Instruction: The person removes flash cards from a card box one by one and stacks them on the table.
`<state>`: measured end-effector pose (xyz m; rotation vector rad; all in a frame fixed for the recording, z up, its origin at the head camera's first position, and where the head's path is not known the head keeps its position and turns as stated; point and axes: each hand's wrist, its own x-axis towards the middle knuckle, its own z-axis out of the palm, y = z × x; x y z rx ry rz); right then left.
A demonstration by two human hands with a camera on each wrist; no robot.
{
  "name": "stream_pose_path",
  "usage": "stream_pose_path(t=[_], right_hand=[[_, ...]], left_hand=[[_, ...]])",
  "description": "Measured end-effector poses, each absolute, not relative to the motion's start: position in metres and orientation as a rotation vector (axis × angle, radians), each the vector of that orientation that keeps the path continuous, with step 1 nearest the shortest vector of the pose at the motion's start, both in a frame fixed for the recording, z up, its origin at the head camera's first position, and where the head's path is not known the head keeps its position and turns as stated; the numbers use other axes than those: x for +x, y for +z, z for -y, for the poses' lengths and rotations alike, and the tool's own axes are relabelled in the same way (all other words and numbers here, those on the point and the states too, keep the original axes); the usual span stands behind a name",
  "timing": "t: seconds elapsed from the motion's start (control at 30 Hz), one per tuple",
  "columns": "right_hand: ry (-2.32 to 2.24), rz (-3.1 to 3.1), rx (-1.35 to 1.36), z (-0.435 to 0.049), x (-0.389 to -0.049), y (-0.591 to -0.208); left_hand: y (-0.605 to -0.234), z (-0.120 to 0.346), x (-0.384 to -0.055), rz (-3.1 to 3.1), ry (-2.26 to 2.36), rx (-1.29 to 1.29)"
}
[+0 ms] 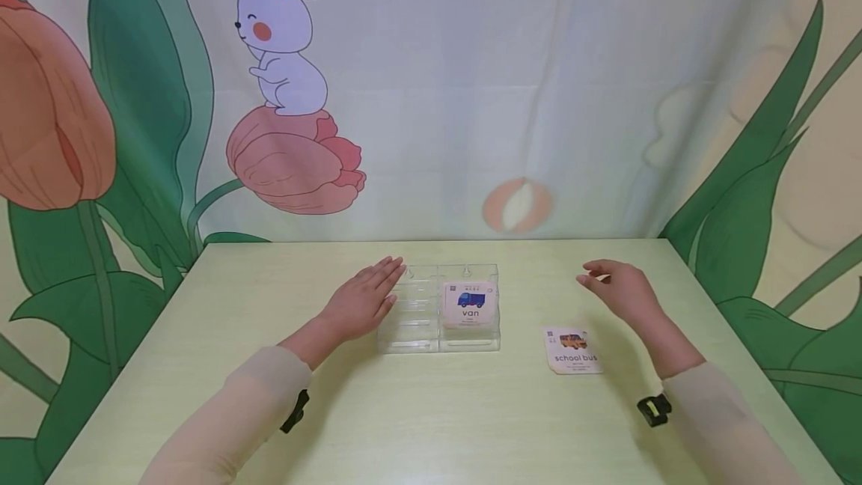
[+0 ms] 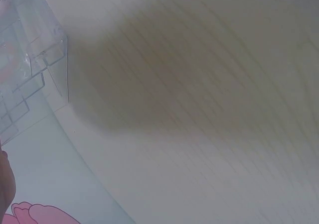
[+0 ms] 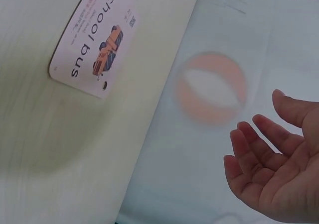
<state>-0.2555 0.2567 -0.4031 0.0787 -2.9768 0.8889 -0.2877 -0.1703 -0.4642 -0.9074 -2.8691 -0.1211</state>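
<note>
A clear plastic card rack (image 1: 411, 335) with two columns stands on the table. In its right column sits a card with a blue van (image 1: 469, 305), marked "van". My left hand (image 1: 364, 298) rests along the rack's left side with its fingers straight. A card marked "school bus" (image 1: 572, 351) lies flat to the right of the rack; the right wrist view shows its orange bus picture (image 3: 107, 55). Above and beyond that card, my right hand (image 1: 621, 290) hovers with loosely bent fingers and nothing in them. The left wrist view catches only the rack's edge (image 2: 55, 55) and a sliver of hand.
The pale wooden table (image 1: 417, 425) ends at a hanging backdrop (image 1: 431, 133) printed with a rabbit and tulips. Each sleeve has a black wrist device, such as the right one (image 1: 655, 410).
</note>
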Motion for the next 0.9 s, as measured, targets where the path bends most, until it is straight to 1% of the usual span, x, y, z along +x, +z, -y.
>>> stream_pose_path(t=[0.7,0.9], right_hand=[[0.917,2.900,0.235,-0.213,-0.257,-0.389],[0.942,2.879,0.258,-0.203,-0.258,-0.391]], left_hand=[[-0.461,0.170,-0.288,2.881,-0.092,-0.909],[-0.461,0.170,-0.288,2.883,-0.096,-0.909]])
